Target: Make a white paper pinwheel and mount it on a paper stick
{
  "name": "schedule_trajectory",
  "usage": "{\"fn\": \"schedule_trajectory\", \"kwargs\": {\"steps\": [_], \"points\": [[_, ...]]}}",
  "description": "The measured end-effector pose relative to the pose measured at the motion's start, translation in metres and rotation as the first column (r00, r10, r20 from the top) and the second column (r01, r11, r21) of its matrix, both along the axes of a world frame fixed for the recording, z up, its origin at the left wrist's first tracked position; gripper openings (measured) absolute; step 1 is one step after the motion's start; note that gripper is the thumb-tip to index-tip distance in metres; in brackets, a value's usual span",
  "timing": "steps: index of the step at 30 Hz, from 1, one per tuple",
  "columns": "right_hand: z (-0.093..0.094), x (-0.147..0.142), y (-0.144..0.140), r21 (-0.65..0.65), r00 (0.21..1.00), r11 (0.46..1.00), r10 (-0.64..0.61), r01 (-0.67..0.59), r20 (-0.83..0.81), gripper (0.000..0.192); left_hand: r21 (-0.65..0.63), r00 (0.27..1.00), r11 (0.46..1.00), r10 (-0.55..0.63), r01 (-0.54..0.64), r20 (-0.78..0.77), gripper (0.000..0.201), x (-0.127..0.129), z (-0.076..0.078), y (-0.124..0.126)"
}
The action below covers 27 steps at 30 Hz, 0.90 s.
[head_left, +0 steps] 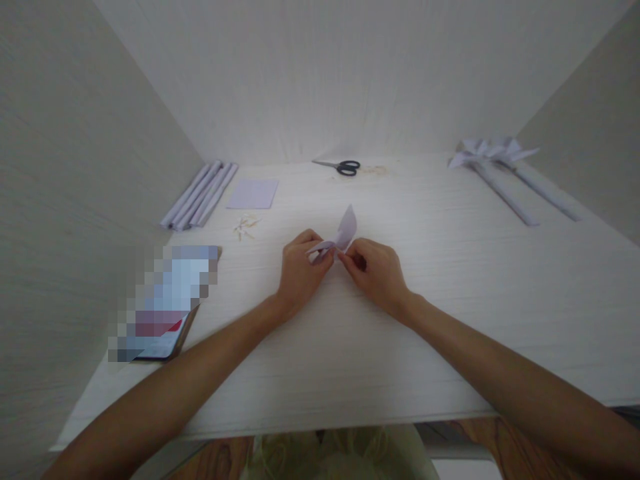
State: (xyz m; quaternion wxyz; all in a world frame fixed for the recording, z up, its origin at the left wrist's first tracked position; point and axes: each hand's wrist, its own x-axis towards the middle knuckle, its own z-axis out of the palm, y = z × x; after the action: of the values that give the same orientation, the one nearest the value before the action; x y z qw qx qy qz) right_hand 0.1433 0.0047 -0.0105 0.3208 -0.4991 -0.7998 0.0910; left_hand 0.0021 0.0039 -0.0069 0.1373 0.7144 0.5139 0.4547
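Nearest the camera, both bare forearms are reaching forward over the pale wooden table; they are converging at its middle. The left hand is pinching the lower left part of a small folded piece of pale paper, with thumb and fingers closed on it; the right hand is gripping the same paper at its lower right, fingertips closed tight against the fold; the two hands are nearly touching each other. The paper is being held just above the tabletop, one rounded flap standing up and tilting to the right.

To the left of the forearms, a phone, its screen blurred out, is lying near the table's left edge; beyond it, a small scatter of short pale sticks is lying on the table; farther back, a flat sheet of pale paper is lying just beside a row of rolled paper tubes set side by side. At the far edge, black-handled scissors are lying closed; at the far right, finished paper pinwheels on long rolled stems are lying well apart from the hands.
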Motion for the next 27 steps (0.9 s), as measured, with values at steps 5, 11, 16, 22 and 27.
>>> {"fn": "schedule_trajectory", "kwargs": {"steps": [5,11,16,22,27], "points": [[-0.0005,-0.0002,0.0000,-0.021,1.000,1.000,-0.019,0.020,0.011,0.028,-0.015,1.000,1.000,0.008,-0.008,0.003,0.012,0.0007,0.0008,-0.0001],[-0.0002,-0.0001,0.0015,-0.044,0.999,0.999,0.005,-0.004,0.035,0.029,-0.022,1.000,1.000,0.014,-0.014,0.002,0.011,0.0006,0.0018,0.0002],[-0.0010,0.0000,0.0020,-0.043,1.000,0.999,0.014,-0.015,-0.006,0.026,-0.032,0.999,0.999,0.027,-0.026,0.026,0.011,0.0003,0.0015,0.0004],[-0.0014,0.0001,0.0017,-0.069,1.000,0.998,0.012,-0.014,-0.027,0.032,-0.024,0.999,1.000,0.011,-0.010,0.032,0.010,0.0000,0.0002,0.0010],[-0.0019,-0.0002,0.0021,-0.071,1.000,0.997,0.004,-0.004,-0.008,0.038,-0.017,0.998,1.000,0.015,-0.014,0.056,0.009,0.0001,-0.0004,0.0015]]}}
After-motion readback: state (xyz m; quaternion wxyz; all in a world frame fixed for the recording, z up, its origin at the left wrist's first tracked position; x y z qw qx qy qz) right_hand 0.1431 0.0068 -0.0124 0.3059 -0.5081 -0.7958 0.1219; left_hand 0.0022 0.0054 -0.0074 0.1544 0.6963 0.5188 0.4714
